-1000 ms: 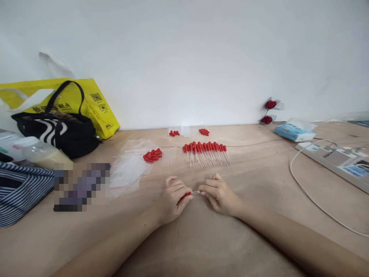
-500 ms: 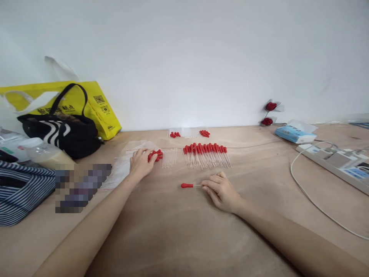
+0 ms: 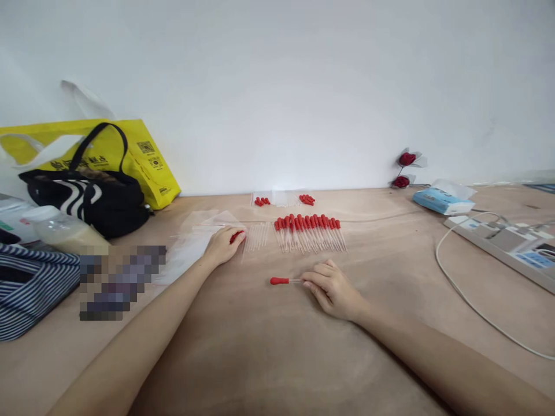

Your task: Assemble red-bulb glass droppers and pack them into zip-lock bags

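In the head view my right hand (image 3: pixel 333 290) rests on the table, thumb and fingers pinching the clear thin tube of a dropper (image 3: pixel 280 281). Its red rubber bulb points left. My left hand (image 3: pixel 223 245) curls over a small pile of red rubber bulbs (image 3: pixel 236 236), covering most of it; how many bulbs the fingers hold is hidden. Just right of that hand lies a group of bare clear tubes (image 3: pixel 256 237). Beyond my right hand, many red-bulbed droppers (image 3: pixel 307 231) lie side by side in a row, bulbs toward the wall.
Clear plastic bags (image 3: pixel 191 248) lie under and beside my left hand. More bulbs and tubes sit on a bag (image 3: pixel 284 198) by the wall. Bags (image 3: pixel 91 202) and a bottle (image 3: pixel 71 231) stand left; tissues (image 3: pixel 443 200), a power strip (image 3: pixel 507 242) and its cable are right.
My left hand has slid slightly right and toward me, its fingers closing over the red bulbs so that fewer show. My right hand keeps the dropper in nearly the same place.
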### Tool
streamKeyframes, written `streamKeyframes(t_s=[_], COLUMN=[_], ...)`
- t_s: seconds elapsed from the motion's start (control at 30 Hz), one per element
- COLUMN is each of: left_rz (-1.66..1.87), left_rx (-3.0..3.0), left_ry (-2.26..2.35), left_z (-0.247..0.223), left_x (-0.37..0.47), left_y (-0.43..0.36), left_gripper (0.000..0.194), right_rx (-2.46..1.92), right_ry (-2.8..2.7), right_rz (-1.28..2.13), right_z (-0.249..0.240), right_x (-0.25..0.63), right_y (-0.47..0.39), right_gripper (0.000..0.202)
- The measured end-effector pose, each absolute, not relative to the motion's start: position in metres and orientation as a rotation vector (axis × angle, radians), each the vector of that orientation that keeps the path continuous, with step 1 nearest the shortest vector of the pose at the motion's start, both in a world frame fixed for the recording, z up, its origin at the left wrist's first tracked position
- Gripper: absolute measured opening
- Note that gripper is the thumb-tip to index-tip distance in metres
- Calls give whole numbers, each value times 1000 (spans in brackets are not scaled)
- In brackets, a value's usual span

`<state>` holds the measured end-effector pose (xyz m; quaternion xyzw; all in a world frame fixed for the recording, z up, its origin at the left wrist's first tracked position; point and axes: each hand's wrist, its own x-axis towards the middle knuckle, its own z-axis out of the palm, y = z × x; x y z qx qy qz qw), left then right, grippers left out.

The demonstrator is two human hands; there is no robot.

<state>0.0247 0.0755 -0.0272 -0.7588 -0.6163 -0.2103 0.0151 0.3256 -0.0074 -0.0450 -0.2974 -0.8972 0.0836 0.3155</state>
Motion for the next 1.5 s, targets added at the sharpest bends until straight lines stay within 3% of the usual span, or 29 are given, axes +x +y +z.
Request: streamKeyframes(t_s=[0.43, 0.63, 0.87, 1.5], left_rz=[-711, -564, -528, -596], left_rx=[-2163, -2476, -2565, -2507], left_ry=[-1876, -1762, -1813, -1931], left_z=[-21, -6, -25, -27], left_x=[43, 69, 92, 104], left_y=[26, 72, 131, 85], left_gripper=[32, 30, 37, 22], right_rx=[-1086, -1221, -1561, -1585], right_ry=[-2051, -1906, -1871, -2005], right_rz=[103, 45, -36, -94], right_z=[-52, -48, -42, -45], right_x=[320, 305, 283, 280], right_y=[7, 45, 72, 65], right_gripper=[24, 29, 34, 24])
